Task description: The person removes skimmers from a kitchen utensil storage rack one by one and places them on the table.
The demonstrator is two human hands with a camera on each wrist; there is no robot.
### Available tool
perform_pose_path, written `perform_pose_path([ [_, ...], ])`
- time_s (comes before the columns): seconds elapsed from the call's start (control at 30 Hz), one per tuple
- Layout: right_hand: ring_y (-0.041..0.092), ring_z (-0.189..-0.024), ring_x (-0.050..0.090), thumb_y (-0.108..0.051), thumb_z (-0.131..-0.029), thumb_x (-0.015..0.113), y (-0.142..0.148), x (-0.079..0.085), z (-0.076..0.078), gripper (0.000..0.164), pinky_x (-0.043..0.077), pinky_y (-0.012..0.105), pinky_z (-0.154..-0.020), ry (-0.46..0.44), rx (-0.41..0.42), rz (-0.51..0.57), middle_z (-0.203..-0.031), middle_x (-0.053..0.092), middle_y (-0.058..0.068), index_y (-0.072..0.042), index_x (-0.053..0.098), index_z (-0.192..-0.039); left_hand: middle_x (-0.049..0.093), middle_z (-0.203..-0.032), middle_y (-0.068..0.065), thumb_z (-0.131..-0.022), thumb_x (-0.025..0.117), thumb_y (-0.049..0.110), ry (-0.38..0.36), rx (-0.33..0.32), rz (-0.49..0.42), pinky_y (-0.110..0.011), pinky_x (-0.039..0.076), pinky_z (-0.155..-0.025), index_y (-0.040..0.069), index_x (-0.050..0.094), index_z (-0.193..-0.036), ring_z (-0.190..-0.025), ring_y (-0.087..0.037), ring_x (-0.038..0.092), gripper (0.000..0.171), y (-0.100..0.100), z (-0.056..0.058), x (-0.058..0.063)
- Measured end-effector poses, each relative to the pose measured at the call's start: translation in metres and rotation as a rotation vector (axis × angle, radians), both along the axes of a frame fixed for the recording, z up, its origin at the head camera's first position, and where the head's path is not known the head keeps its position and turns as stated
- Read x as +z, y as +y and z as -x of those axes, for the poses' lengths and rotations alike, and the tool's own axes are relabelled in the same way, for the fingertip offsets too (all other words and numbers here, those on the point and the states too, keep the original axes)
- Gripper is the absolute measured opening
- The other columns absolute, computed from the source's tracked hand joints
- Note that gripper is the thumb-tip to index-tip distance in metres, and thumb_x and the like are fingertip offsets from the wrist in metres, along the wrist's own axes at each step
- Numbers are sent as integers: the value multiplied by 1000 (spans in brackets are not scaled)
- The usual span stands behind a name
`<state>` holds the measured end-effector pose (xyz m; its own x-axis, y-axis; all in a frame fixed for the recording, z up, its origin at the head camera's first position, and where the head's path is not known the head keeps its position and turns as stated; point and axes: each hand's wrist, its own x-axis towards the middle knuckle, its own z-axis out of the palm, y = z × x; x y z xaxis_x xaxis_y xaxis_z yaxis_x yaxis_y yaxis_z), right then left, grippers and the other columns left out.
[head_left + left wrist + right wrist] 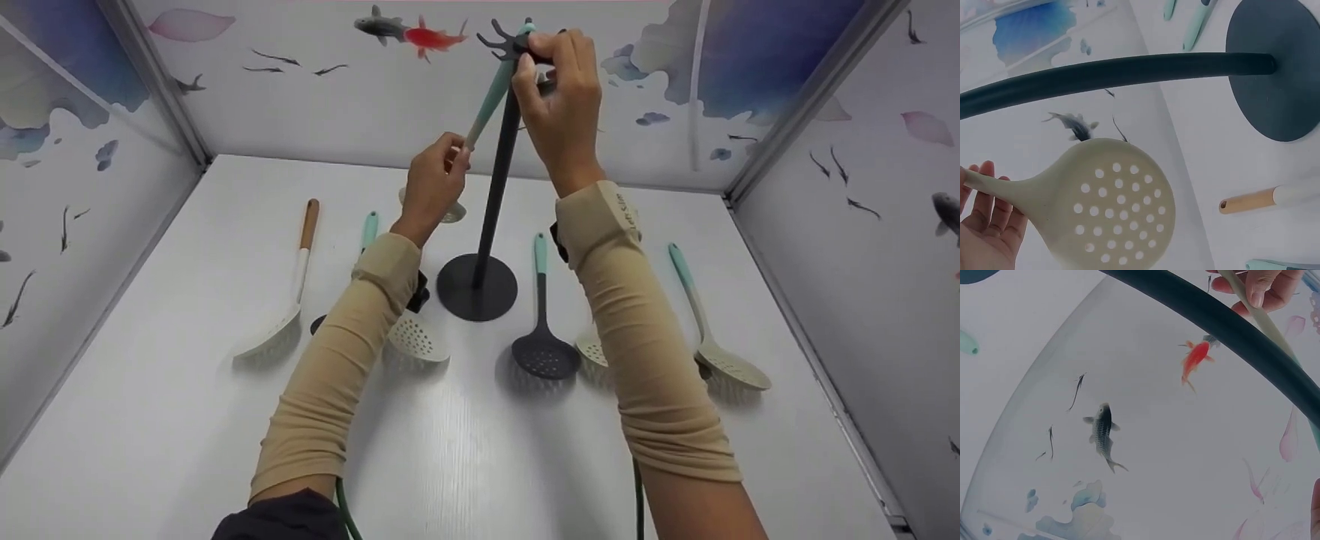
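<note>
My left hand (pixel 435 180) pinches the pale shaft of a skimmer (pixel 1061 194) with a teal handle. Its round, cream, perforated head hangs low, and its handle slants up to the top of a black utensil stand (pixel 497 184). In the head view most of the skimmer's head lies behind my left hand. High on the stand, my right hand (pixel 566 105) grips the hooked top (pixel 512 46) between thumb and fingers, beside the handle's upper end. The stand's round base (pixel 477 300) is on the table, with the pole leaning in this view.
Several utensils lie on the white table (pixel 465 450): a wood-handled skimmer (pixel 281 328) at left, a white perforated one (pixel 416 337), a black skimmer (pixel 545 356) and a cream skimmer (pixel 731 367) at right. My forearms partly cover others. Patterned walls (pixel 300 112) enclose the table.
</note>
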<state>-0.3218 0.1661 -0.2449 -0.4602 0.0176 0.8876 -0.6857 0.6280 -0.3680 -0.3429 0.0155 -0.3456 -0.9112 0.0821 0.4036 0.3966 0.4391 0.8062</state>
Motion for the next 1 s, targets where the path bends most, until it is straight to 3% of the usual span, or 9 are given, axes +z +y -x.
perform_pose_path([
  [0.17,17,-91,50,-16,-88,51,1,-1,-1,25,46,17,-79,-8,-4,13,-97,56,16,1,62,-102,65,-91,-5,-97,47,23,31,12,6,-22,44,-67,11,60,-109,-77,-13,56,22,4,-5,4],
  [0.53,18,-92,52,-19,-88,51,-1,2,-1,28,46,14,-80,-16,-23,1,-97,56,16,1,62,-104,64,-89,-7,-95,48,22,6,-1,-161,-22,46,-68,8,61,-106,-76,-13,57,21,1,-9,13],
  [0.77,16,-92,51,-18,-89,50,-1,3,1,27,46,15,-79,-18,2,15,-97,55,16,1,62,-103,65,-93,-9,-94,51,23,-41,24,-208,-27,50,-71,9,61,-106,-81,-17,59,22,-24,-9,10],
  [1.0,15,-91,51,-17,-88,50,-2,1,2,25,46,15,-77,-14,12,29,-96,54,16,1,62,-102,66,-97,-10,-93,55,22,-51,94,-206,-30,50,-80,8,63,-107,-87,-18,61,22,-65,-10,2],
])
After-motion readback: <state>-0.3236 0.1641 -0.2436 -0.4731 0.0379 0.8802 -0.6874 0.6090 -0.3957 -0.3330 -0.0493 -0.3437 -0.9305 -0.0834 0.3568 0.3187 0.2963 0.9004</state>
